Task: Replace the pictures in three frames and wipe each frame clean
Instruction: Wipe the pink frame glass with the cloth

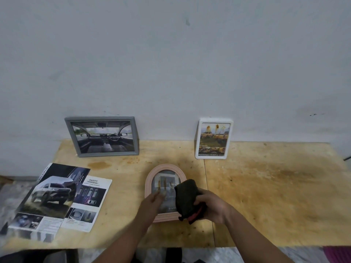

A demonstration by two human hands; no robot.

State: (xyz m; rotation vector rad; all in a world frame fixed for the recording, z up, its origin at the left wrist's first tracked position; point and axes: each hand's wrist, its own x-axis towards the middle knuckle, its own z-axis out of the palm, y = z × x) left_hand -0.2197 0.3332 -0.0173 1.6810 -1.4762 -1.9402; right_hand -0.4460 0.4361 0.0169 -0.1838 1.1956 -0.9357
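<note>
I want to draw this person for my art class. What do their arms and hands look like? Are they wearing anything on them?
Both forearms are bare, with no sleeves showing as far as the picture goes. The left hand and the right hand have no gloves, and I can see no watch, bracelet or ring. The left hand is a bit blurred, so small details there are hard to tell.

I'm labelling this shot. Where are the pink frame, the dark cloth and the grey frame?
pink frame (pixel 164 167): head view, top of its arch.
dark cloth (pixel 186 196): head view, middle of the bundle.
grey frame (pixel 100 118): head view, top edge.
</note>
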